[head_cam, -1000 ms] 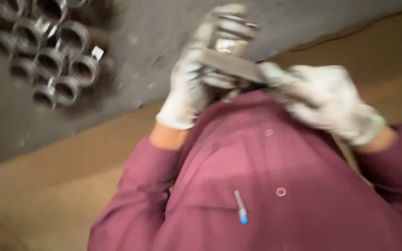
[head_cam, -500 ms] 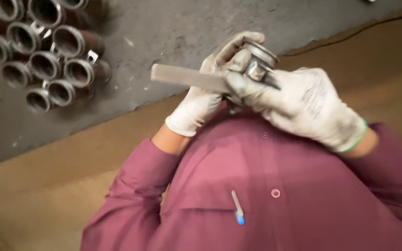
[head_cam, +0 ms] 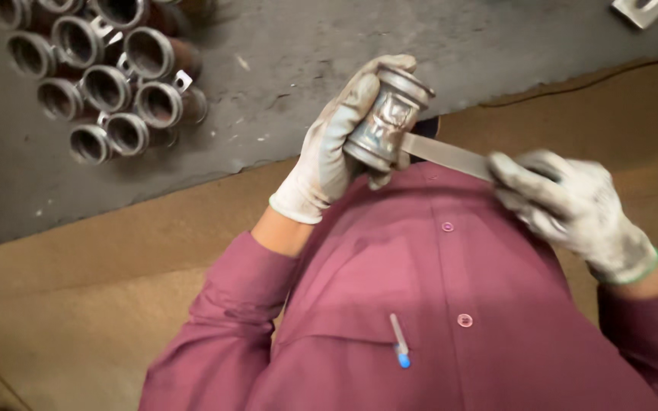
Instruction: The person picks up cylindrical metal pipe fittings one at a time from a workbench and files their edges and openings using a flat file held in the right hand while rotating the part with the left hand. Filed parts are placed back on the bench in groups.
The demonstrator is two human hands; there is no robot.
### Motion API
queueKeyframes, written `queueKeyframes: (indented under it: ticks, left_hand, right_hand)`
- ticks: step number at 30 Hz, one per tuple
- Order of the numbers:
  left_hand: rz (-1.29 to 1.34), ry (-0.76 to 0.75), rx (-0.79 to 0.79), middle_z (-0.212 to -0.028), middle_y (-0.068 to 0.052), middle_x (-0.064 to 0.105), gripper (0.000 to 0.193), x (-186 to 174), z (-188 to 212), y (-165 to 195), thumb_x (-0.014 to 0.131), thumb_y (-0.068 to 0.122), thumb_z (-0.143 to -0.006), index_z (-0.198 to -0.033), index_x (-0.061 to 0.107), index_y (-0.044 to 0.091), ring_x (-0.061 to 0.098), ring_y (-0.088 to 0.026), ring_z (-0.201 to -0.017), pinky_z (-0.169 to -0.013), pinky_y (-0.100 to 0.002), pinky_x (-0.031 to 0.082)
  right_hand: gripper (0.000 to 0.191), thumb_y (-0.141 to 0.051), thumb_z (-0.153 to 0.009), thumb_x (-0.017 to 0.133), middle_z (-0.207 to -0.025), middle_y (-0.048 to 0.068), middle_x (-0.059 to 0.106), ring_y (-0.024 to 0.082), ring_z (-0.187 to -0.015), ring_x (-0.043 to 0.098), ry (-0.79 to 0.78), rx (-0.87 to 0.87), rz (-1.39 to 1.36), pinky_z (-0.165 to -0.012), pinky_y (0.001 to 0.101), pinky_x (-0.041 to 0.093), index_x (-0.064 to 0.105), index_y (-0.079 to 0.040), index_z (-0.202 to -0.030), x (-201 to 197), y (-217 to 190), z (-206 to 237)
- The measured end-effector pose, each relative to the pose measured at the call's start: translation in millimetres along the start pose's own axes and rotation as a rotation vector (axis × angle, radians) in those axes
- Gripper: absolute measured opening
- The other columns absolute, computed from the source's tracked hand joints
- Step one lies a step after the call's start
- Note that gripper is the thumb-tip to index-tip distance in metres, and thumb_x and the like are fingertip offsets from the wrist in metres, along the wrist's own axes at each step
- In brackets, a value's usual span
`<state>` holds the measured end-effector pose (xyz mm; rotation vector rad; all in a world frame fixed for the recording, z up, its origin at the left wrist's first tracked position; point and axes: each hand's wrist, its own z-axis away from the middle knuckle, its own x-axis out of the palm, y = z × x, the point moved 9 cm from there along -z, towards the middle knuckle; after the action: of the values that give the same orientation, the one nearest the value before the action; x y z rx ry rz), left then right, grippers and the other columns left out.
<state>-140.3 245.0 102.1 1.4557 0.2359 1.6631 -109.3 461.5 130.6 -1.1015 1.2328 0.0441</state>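
In the head view, the left hand [head_cam: 329,156] is wrapped around a metal fitting [head_cam: 387,116] held tilted above the chest. The right hand [head_cam: 573,209], lower right of that fitting, grips a flat file [head_cam: 445,155] whose long axis runs to the fitting's base and touches it.

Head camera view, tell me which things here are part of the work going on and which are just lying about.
In use:
- metal fitting, gripped in the gloved left hand
- flat metal file, held by the gloved right hand, its tip against the fitting

Lying about:
- cluster of metal pipe fittings standing on the grey floor
- small metal piece at the top right
- pen in the shirt pocket
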Motion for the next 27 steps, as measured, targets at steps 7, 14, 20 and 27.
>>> queueKeyframes:
  ticks: [7,14,20,27]
  left_hand:
    - [-0.145,-0.011,-0.017,-0.117,-0.009,0.067,0.052,5.5,-6.3,-8.1,0.051,0.042,-0.114,-0.149,0.049,0.003,0.064,-0.014,-0.078,-0.059,-0.025,0.050]
    - [-0.035,-0.014,-0.077,-0.108,-0.007,0.064,0.056,9.4,-8.7,-11.4,0.059,0.043,-0.109,-0.152,0.048,0.009,0.059,-0.014,-0.072,-0.055,-0.028,0.046]
    - [-0.015,-0.043,0.026,-0.111,-0.006,0.068,0.063,7.6,-12.7,-6.5,0.059,0.051,-0.102,-0.148,0.049,0.010,0.066,-0.013,-0.071,-0.051,-0.026,0.049]
    - [-0.170,0.062,-0.103,-0.116,-0.009,0.068,0.057,2.0,-19.0,-23.8,0.054,0.045,-0.111,-0.150,0.050,0.003,0.061,-0.014,-0.074,-0.052,-0.026,0.045]
  right_hand:
    - [0.067,-0.004,-0.078,0.073,-0.078,0.004,0.059,0.024,-0.060,0.058,-0.033,-0.116,0.034,-0.055,0.0396,0.047,0.062,-0.012,-0.143,-17.9,-37.0,-59.5]
    - [0.063,-0.008,-0.082,0.074,-0.078,0.007,0.057,0.026,-0.060,0.056,-0.072,-0.076,0.078,-0.055,0.0410,0.046,0.062,-0.016,-0.143,-1.8,-27.8,-55.4]
    - [0.056,-0.011,-0.090,0.071,-0.076,0.004,0.055,0.023,-0.061,0.058,-0.065,-0.035,-0.008,-0.058,0.0381,0.049,0.060,-0.017,-0.144,4.1,-19.6,-53.2]
    - [0.059,-0.019,-0.081,0.077,-0.073,0.009,0.058,0.026,-0.058,0.057,-0.059,-0.213,0.141,-0.054,0.0420,0.046,0.066,-0.012,-0.138,10.9,-14.3,-36.2]
